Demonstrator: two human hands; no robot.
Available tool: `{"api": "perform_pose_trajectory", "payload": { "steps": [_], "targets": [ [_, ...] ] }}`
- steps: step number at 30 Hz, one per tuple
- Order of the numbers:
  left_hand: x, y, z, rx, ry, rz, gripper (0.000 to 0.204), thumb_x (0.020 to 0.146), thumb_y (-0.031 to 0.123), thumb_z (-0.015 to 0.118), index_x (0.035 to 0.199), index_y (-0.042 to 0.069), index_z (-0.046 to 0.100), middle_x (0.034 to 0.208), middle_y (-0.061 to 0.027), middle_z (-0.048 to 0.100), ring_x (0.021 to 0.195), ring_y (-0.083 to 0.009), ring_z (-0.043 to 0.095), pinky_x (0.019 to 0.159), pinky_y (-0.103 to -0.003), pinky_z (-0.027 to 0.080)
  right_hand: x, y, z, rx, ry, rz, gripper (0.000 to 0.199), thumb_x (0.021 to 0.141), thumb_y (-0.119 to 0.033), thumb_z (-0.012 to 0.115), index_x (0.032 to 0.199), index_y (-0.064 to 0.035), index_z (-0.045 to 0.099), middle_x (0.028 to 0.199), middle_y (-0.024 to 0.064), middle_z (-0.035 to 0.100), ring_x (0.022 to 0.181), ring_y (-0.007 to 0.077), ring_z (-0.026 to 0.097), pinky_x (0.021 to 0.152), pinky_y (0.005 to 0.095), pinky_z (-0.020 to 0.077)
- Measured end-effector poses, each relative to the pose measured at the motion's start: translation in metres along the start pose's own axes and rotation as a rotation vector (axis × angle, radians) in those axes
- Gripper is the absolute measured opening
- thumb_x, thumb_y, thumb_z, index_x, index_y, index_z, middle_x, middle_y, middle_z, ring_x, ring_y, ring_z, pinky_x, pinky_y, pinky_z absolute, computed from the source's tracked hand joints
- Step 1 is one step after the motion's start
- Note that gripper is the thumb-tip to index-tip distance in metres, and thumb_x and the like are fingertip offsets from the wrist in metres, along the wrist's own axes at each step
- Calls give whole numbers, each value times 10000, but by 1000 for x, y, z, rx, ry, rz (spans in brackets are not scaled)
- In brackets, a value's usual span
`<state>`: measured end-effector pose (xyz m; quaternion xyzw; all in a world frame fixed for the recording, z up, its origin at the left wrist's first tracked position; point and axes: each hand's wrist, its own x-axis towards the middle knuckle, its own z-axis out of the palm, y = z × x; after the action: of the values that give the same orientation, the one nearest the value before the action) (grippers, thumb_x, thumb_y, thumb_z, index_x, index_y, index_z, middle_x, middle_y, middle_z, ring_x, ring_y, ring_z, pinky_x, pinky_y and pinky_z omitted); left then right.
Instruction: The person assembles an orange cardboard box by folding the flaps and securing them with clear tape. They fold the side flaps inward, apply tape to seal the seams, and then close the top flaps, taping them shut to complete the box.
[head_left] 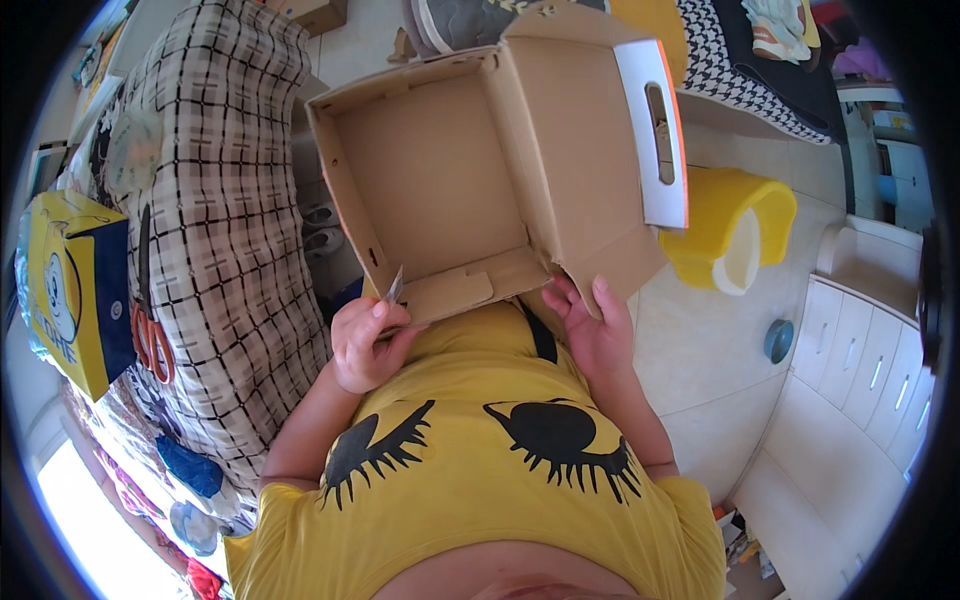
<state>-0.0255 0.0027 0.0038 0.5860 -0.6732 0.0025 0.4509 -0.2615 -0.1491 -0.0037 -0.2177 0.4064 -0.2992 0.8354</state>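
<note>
An open brown cardboard box (430,180) with a white-edged lid flap with a handle slot (655,130) is held up in front of my chest, its empty inside facing me. My left hand (365,345) is closed around a small thin blade-like tool (394,287) that touches the box's lower left corner. My right hand (595,335) grips the box's lower right edge, thumb on the flap. Below the hands is my yellow shirt with black eye prints.
A checked black-and-cream blanket (220,200) covers a surface at left, with orange-handled scissors (150,345) and a yellow-and-blue bag (75,290) on it. A yellow plastic stool (735,230) stands on the tiled floor at right. White cabinets (865,370) are at far right.
</note>
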Motion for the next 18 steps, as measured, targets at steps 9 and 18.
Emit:
{"api": "perform_pose_trajectory", "payload": {
  "steps": [9,18],
  "targets": [
    [-1,4,6,-113,8,-41,882,633,-54,789,1390,20,342,677,-46,592,486,-181,523,429,-280,400,5,6,4,-415,-190,-294,521,829,25,633,1312,-6,439,1301,128,501,1220,258,490,1031,388,388],
    [8,1,4,-154,-34,-43,933,617,-28,821,1403,7,320,686,-38,601,489,-141,501,426,-254,378,15,12,10,-486,-40,-310,518,830,4,680,1298,-9,458,1276,96,497,1171,244,512,1022,381,418]
  ]
}}
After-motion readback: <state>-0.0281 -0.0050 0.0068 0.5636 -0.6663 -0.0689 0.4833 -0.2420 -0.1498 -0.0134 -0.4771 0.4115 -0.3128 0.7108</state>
